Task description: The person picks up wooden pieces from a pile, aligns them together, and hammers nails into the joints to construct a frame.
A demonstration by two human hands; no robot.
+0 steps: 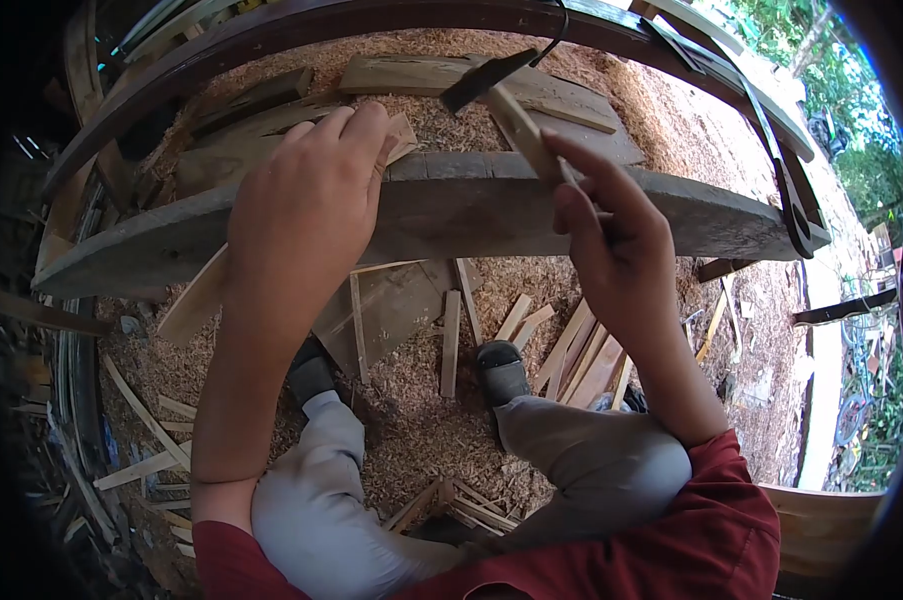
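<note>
My left hand (311, 185) is closed around a pale wooden strip (193, 302) that slants across the edge of a long grey plank (461, 215). The strip's lower end shows by my wrist, and a bit of light wood comes out past my fingers; my hand covers its middle. In my right hand (616, 220) is a hammer (523, 133), gripped by its light wooden handle over the plank. Its dark head (486, 80) points up and to the left, above the plank's far edge.
Offcut boards (401, 75) lie on sawdust beyond the plank. A dark curved rail (301, 32) crosses the top, and a handsaw (793, 205) hangs at the right. Thin strips (586, 355) are scattered around my feet, with more wood scraps at the left.
</note>
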